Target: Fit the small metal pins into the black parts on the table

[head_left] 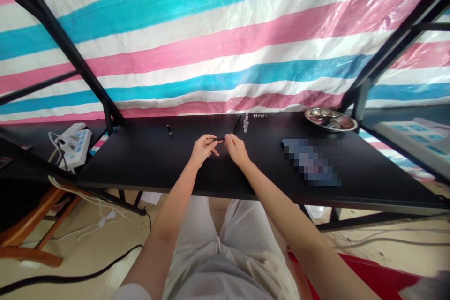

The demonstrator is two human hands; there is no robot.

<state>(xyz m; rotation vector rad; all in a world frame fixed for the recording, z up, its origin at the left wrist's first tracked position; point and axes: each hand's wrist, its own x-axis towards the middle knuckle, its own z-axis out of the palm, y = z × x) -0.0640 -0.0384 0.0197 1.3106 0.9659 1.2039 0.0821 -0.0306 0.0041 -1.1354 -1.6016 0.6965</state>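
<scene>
Between my two hands, above the middle of the black table [158, 164], is a slim black pen-like piece [220, 138]. The fingertips of my left hand [203, 149] pinch one end of it, while its lower fingers stick out loosely. My right hand [236, 149] has its thumb and fingers closed on the other end. Just beyond that hand lie a longer black pen-like piece [238, 124] and a few small clear pieces [245, 123]. A row of several tiny pale coil-like pieces [260, 116] runs along the back edge. Off to the left sits a short black piece with a light band [169, 130].
A round shiny metal tray [330, 127] stands at the back right. Nearer is a blurred-out bluish flat object [311, 161]. Black frame bars [75, 54] slope at both sides, before a striped plastic sheet [218, 23]. Power strips [79, 145] and cables are at the left.
</scene>
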